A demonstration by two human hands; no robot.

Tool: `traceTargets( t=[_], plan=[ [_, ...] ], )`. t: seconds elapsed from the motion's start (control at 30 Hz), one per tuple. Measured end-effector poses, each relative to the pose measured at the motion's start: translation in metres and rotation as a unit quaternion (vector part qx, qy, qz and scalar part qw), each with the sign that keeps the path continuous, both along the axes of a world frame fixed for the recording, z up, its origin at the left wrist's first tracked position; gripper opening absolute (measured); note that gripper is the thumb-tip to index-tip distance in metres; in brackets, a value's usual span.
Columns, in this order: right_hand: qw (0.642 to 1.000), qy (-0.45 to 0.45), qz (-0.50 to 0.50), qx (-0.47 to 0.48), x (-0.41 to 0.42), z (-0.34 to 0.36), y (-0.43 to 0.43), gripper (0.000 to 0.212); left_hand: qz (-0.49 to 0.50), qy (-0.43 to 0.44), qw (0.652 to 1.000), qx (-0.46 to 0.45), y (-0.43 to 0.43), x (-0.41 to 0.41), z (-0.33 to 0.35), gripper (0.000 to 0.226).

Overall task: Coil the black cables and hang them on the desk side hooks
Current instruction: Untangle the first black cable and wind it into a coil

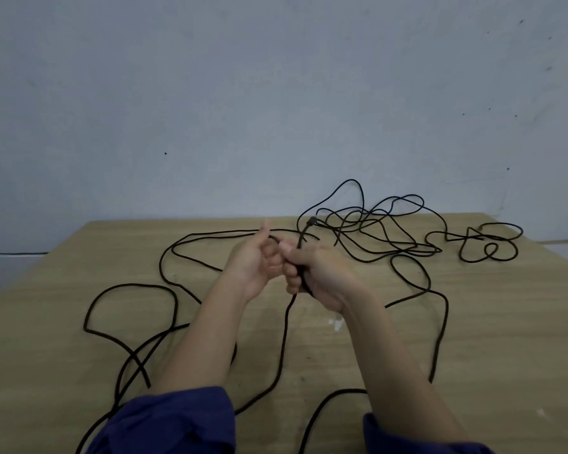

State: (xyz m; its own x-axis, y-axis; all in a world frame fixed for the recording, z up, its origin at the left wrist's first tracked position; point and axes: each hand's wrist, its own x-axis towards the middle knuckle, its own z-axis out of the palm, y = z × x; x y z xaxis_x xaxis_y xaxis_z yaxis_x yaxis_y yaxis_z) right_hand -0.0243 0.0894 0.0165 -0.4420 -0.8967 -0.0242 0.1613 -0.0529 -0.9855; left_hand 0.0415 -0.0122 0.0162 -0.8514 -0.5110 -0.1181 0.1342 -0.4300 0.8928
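Right hand (315, 273) fist-grips the thick black cable (132, 284), plug end (312, 221) sticking up above the knuckles. Left hand (256, 260) is just beside it, thumb up, fingers curled round a strand of the same cable. Both hands are raised over the wooden desk (489, 322). The rest of the thick cable sprawls in loose loops on the desk, left and front. A thin black cable (371, 224) lies tangled at the back right by the wall (243, 93). Blue sleeves (171, 421).

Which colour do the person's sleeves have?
The sleeves are dark blue, best seen in the head view.
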Motion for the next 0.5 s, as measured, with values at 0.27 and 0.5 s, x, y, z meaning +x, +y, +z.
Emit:
traceTargets(
  t=[0.27, 0.5],
  plan=[
    [0.985, 0.139, -0.101, 0.021, -0.004, 0.018, 0.010, 0.037, 0.052, 0.062, 0.992, -0.093, 0.007, -0.004, 0.032, 0.025],
    [0.964, 0.245, -0.074, 0.075, -0.005, 0.034, 0.020, 0.042, -0.002, -0.038, 0.971, -0.234, 0.019, -0.004, 0.035, 0.025]
  ],
)
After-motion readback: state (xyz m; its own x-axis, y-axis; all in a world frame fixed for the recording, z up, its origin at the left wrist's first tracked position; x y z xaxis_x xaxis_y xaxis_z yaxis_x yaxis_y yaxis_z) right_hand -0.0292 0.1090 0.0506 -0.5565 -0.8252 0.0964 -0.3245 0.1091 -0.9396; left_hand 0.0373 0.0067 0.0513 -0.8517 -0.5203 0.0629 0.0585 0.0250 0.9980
